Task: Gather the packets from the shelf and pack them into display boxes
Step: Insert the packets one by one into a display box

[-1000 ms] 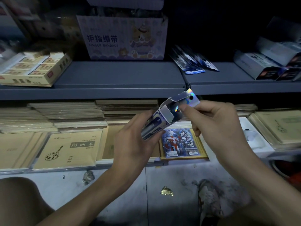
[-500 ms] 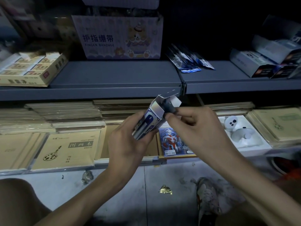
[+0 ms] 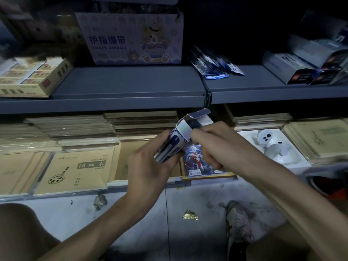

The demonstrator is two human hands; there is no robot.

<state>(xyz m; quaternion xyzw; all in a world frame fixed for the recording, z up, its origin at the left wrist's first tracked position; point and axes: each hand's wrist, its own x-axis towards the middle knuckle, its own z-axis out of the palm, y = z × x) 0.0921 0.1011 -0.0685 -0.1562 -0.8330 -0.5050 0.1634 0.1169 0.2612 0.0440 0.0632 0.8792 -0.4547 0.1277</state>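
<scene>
A small silver-and-blue display box [image 3: 180, 136] is held tilted in front of the lower shelf, its top flaps open. My left hand [image 3: 150, 162] grips its lower body from the left. My right hand [image 3: 216, 147] pinches its upper right edge near the opening. Several blue packets [image 3: 212, 65] lie fanned on the grey upper shelf [image 3: 131, 85], above and right of the box. More grey-and-blue display boxes [image 3: 305, 63] are stacked at the shelf's far right.
A purple finger-bandage carton [image 3: 131, 38] stands at the back of the upper shelf, a yellow box [image 3: 32, 76] at its left. Below lie tan sketchbooks [image 3: 75, 170], a hero card pack [image 3: 197, 162] and a white plush toy [image 3: 271, 146]. Foil scraps [image 3: 190, 215] litter the floor.
The box has dropped slightly and moved left in view. My right hand slid from the raised holographic flap down to the box's upper edge, and the flap is folded lower.
</scene>
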